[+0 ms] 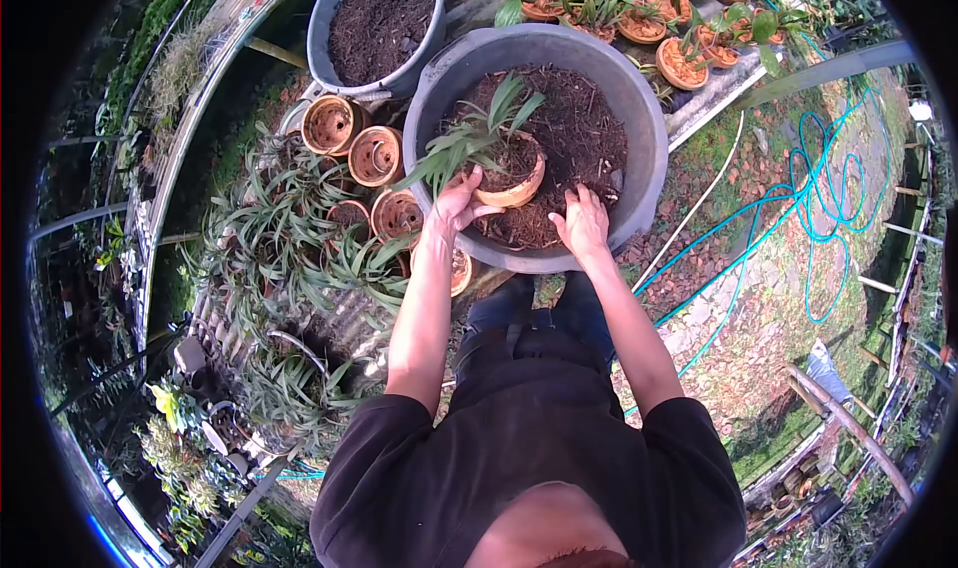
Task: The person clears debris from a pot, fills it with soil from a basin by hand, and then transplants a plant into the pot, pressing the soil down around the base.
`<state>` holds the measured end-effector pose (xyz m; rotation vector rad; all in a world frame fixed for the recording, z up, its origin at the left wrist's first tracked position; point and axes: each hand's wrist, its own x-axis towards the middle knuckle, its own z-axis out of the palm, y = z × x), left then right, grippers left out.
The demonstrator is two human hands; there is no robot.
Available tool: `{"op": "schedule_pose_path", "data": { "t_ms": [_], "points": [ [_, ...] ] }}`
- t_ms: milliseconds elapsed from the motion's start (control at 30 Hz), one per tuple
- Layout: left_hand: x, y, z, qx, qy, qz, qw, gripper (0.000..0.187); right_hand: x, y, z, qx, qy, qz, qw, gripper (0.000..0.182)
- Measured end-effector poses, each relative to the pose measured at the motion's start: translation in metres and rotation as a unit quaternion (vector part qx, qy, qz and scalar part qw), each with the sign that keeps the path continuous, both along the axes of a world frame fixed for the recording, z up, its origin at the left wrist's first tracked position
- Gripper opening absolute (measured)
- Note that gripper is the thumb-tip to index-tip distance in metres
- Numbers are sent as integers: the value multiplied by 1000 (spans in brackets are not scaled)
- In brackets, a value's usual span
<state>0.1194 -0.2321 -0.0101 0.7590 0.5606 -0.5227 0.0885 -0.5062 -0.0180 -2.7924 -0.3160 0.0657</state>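
A terracotta pot [511, 191] holding a long-leaved green plant [496, 119] and dark soil stands tilted inside a large grey tub [427, 119]. My left hand [462, 201] grips the pot's near left side, with the thumb along its wall. Dark, fibrous potting soil [574, 114] covers the tub's bottom. My right hand [582, 221] reaches over the tub's near rim, right of the pot. Its fingertips touch the soil, with thumb and fingers apart; whether soil lies under them is hidden.
A second grey tub [321, 31] of soil stands at upper left. Stacked terracotta pots [375, 156] and many leafy plants [269, 209] are left of the big tub. Potted plants with orange chips [683, 64] line the upper right. A blue-green hose [768, 231] loops over the ground.
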Motion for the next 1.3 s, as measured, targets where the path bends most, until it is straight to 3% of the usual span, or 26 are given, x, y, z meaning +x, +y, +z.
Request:
{"op": "schedule_pose_path", "data": {
  "t_ms": [33, 100, 133, 267, 367, 400, 433, 500, 633, 733, 767, 833, 933, 1033, 1067, 1167, 1200, 1300],
  "points": [
    [-2, 0, 1, 20, 0, -4, 1000, 42, -9, 5, 5, -20, 43, 16, 999, 62],
    [-4, -6, 4, 59, -3, -14, 998, 41, -23, 12, -25, -91, 25, 14, 995, 41],
    [-4, -10, 6, 61, 1, 5, 998, 39, -15, 15, -28, -84, 76, -2, 994, 29],
    [-4, -16, -4, 79, -16, 20, 997, 38, 5, -2, -39, 5, 100, 0, 995, 13],
    [-7, -20, -2, 45, -26, 3, 999, 39, 15, -16, -1, 34, 109, -11, 993, 19],
    [-9, -20, -2, 37, -37, 4, 999, 43, 14, -25, -7, 93, 58, -1, 994, 29],
    [-11, -19, -4, 29, -47, 3, 998, 47, 20, -27, 9, 86, 115, -34, 989, 37],
    [-13, -22, -6, 11, -69, -2, 998, 58, 23, -34, 23, 123, 61, -51, 989, 38],
    [-10, -30, 15, 35, -28, -4, 999, 48, 31, -31, 73, 242, 31, -42, 969, 37],
    [-9, -40, 20, 93, -22, 9, 995, 42, 39, -5, 99, 268, -26, 42, 962, 33],
    [-8, -42, 20, 114, -19, 7, 993, 42, 43, 7, 103, 282, -96, 88, 951, 31],
    [-6, -44, 17, 101, -32, -15, 994, 44, 45, 27, 102, 302, -15, 122, 945, 29],
    [-8, -44, 13, 82, -42, -18, 996, 42, 50, 53, 85, 259, 16, 130, 957, 34],
    [-12, -42, 16, -13, -56, 10, 998, 45, 47, 59, 79, 349, -73, 124, 926, 32],
    [-13, -42, 17, -22, -59, 7, 998, 51, 47, 57, 68, 326, -24, 102, 939, 28],
    [-23, -50, 22, 102, -78, 17, 992, 51, 57, 41, 47, 328, 79, 139, 931, 24],
    [-22, -53, 31, 139, -59, -6, 989, 56, 59, 31, 65, 254, -1, 222, 941, 17],
    [-20, -53, 29, 139, -42, -30, 989, 56, 59, 20, 62, 198, -3, 118, 973, 20]
  ]
}}
